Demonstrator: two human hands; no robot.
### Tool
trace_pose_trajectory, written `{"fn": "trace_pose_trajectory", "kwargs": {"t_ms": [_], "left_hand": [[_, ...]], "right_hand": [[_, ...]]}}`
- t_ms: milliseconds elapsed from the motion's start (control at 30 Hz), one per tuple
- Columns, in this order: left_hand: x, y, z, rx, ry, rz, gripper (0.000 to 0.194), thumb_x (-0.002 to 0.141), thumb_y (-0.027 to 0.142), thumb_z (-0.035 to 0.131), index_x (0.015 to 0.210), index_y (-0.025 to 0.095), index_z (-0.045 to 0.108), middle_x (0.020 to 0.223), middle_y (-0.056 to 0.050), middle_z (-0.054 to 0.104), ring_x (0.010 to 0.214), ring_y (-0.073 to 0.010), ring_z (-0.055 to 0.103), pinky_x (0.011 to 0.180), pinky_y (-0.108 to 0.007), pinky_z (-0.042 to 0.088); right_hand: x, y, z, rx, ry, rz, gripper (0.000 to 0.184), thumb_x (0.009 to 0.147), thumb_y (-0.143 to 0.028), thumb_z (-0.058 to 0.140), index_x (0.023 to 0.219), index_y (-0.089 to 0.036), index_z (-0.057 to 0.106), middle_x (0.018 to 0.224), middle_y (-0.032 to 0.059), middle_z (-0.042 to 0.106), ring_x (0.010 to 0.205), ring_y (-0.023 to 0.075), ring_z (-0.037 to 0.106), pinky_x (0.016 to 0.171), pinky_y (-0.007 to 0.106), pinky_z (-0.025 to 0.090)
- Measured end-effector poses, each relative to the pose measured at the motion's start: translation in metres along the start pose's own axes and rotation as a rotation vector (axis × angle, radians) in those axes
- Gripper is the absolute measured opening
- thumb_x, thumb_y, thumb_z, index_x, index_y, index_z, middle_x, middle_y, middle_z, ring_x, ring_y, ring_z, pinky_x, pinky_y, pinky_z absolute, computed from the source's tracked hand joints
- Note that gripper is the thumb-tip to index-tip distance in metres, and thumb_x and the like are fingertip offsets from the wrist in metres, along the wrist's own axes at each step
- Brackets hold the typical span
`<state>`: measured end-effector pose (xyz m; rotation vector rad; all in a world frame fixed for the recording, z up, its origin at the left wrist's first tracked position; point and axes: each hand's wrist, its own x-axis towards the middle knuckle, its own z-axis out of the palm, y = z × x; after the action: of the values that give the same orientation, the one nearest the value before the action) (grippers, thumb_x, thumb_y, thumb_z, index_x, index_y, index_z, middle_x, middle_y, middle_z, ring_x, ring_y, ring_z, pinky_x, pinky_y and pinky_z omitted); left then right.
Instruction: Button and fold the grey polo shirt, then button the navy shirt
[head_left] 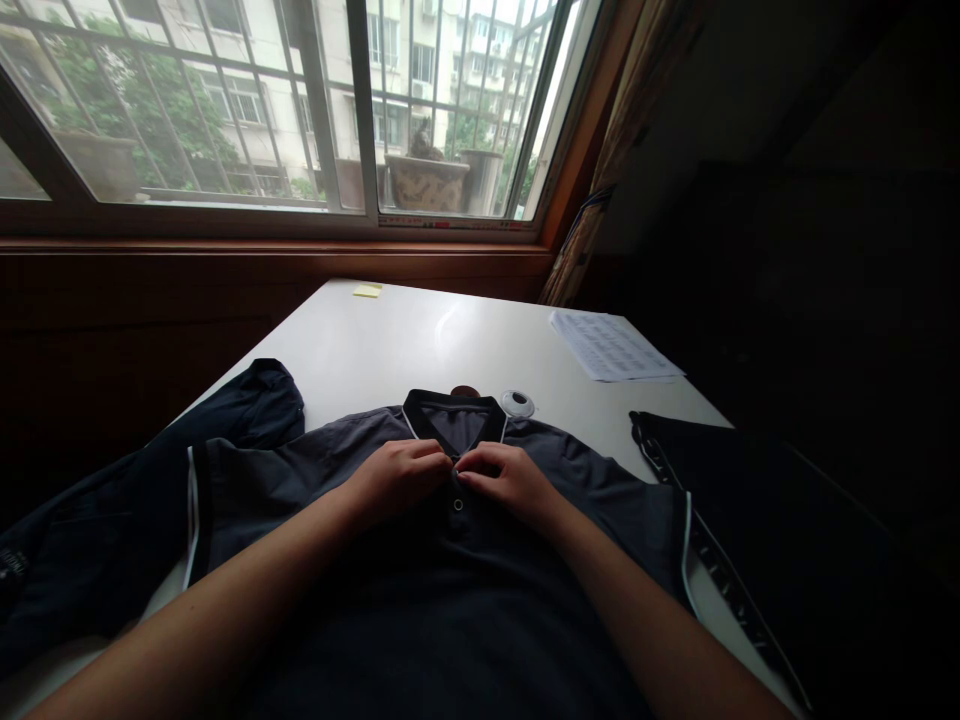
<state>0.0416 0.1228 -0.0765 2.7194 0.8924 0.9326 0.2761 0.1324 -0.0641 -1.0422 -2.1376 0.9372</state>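
A dark grey polo shirt (450, 610) lies spread face up, its black, white-edged collar (417, 410) pointing away from me. Both hands meet at the front placket, just under the collar opening. My left hand (397, 478) pinches the fabric on the left side of the placket. Opposite it, my right hand (514, 482) has thumb and forefinger closed on the placket at a small light button (457, 473), partly hidden by the fingertips. Lower on the placket, a second round button (458, 505) shows in full.
Beneath the shirt is a white table (487, 335). Dark blue clothing (82, 530) lies at left, another dark garment (772, 520) at right. Beyond the collar sit a white round item (517, 404) and a brown one (465, 391). Printed sheets (615, 346) and yellow notes (367, 291) lie farther back.
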Motion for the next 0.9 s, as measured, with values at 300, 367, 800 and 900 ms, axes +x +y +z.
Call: {"fn": "trace_pose_trajectory", "kwargs": {"t_ms": [300,367,800,900], "left_hand": [[-0.0001,-0.0017,0.0017,0.081,-0.005,-0.017,0.021,0.099,0.022,0.051,0.083,0.017,0.064,0.075,-0.001,0.061,0.062,-0.0105,0.055,0.057,-0.022,0.04],[0.0011,-0.0009,0.0013,0.086,-0.013,-0.012,0.022,0.099,0.022,0.051,0.082,0.017,0.064,0.074,-0.001,0.061,0.061,-0.0107,0.055,0.056,-0.022,0.04],[0.0036,-0.002,0.0022,-0.113,-0.067,-0.143,0.014,0.092,0.018,0.059,0.088,0.017,0.072,0.083,-0.004,0.071,0.069,-0.0132,0.066,0.063,-0.021,0.049],[0.0067,0.0008,-0.0004,-0.192,-0.064,-0.194,0.013,0.09,0.018,0.061,0.088,0.016,0.074,0.082,-0.004,0.073,0.067,-0.0127,0.066,0.063,-0.021,0.049]], "right_hand": [[-0.0006,0.0026,0.0008,0.025,0.009,0.019,0.01,0.084,-0.025,0.074,0.093,-0.022,0.078,0.088,0.0027,0.074,0.082,0.0186,0.068,0.078,0.029,0.05],[-0.0007,0.0022,0.0007,0.021,0.008,0.022,0.01,0.084,-0.025,0.074,0.093,-0.022,0.078,0.088,0.0028,0.074,0.082,0.0187,0.068,0.077,0.029,0.051],[-0.0005,0.0023,0.0017,-0.011,0.014,0.011,0.009,0.084,-0.023,0.074,0.092,-0.021,0.078,0.085,0.002,0.073,0.079,0.017,0.067,0.075,0.027,0.05],[-0.0008,0.0043,0.0021,-0.014,0.025,-0.001,0.009,0.085,-0.023,0.074,0.092,-0.021,0.077,0.085,0.002,0.072,0.08,0.0171,0.067,0.075,0.027,0.05]]}}
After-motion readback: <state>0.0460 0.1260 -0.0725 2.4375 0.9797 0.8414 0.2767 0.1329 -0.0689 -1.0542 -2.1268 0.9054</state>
